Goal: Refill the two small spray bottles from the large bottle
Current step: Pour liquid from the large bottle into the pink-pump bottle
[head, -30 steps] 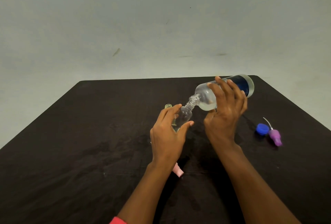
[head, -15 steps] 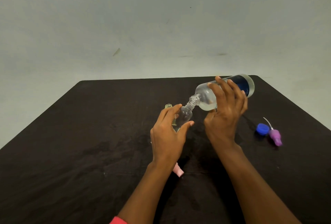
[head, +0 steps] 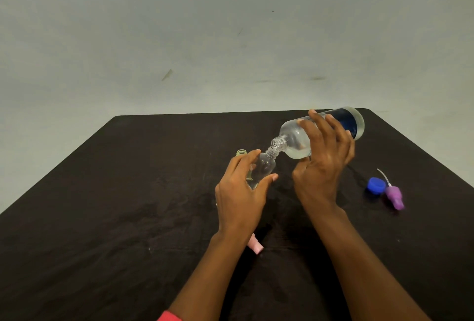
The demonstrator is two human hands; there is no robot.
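My right hand (head: 322, 167) grips the large clear bottle (head: 295, 138) with a blue label, tipped on its side with its open neck pointing down-left. That neck meets the mouth of a small clear bottle (head: 264, 167), which my left hand (head: 241, 192) holds upright on the table. A little clear liquid lies in the small bottle's bottom. Behind my left fingers, only the open yellowish neck of a second small bottle (head: 241, 152) shows.
A blue cap (head: 375, 185) and a purple spray head (head: 395, 196) with its dip tube lie to the right on the black table (head: 128, 218). A pink spray head (head: 255, 245) peeks out under my left wrist. A pale wall stands behind.
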